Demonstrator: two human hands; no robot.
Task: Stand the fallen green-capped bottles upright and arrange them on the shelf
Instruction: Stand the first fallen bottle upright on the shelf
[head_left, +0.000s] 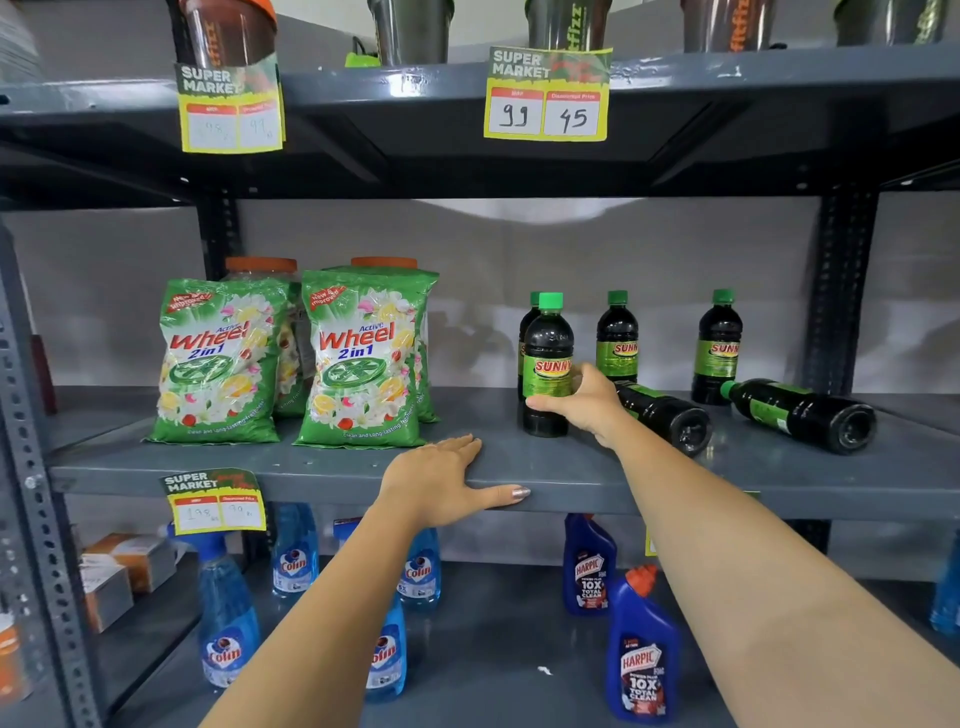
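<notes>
While left hand (441, 478) lies flat, released, on shelf (571, 478) edge, right hand (582, 405) grasping upright bottle (548, 353); two bottles (670, 415) (810, 415) lying fallen alongside.

Bare forearms, no sleeves in view.
Left thumbnail (521, 492) painted with shiny metallic pinkish polish; no rings or watch.

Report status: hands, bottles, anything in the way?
Right hand has its grip on an upright bottle; left hand flat on the shelf edge. Two bottles still down. Nothing in the way.
</notes>
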